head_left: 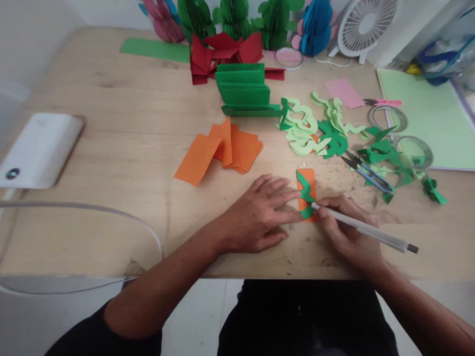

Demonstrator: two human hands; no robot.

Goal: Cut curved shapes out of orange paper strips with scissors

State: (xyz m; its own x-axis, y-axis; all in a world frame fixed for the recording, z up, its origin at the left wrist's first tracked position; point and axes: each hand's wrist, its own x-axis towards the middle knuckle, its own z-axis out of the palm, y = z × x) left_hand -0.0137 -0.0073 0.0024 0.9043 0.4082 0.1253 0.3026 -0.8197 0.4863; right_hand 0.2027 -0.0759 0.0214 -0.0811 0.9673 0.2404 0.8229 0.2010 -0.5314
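Observation:
A small folded orange paper (312, 184) lies on the table, with a wavy green paper cutout (305, 184) on top of it. My left hand (265, 212) rests flat with spread fingers, its fingertips on the left edge of the cutout. Between the fingers of my right hand (349, 230) is a white pen (367, 228), its tip at the cutout's right edge. More orange paper pieces (198, 157) lie loosely piled up and to the left of my left hand.
Thread snips (367, 173) lie among green scraps (382, 153) at right, near tape rolls (413, 152). Folded green paper (243, 91) and red paper (222, 47) stand behind. A white fan (367, 24) is at the back; a white power bank (40, 148) with cable sits left.

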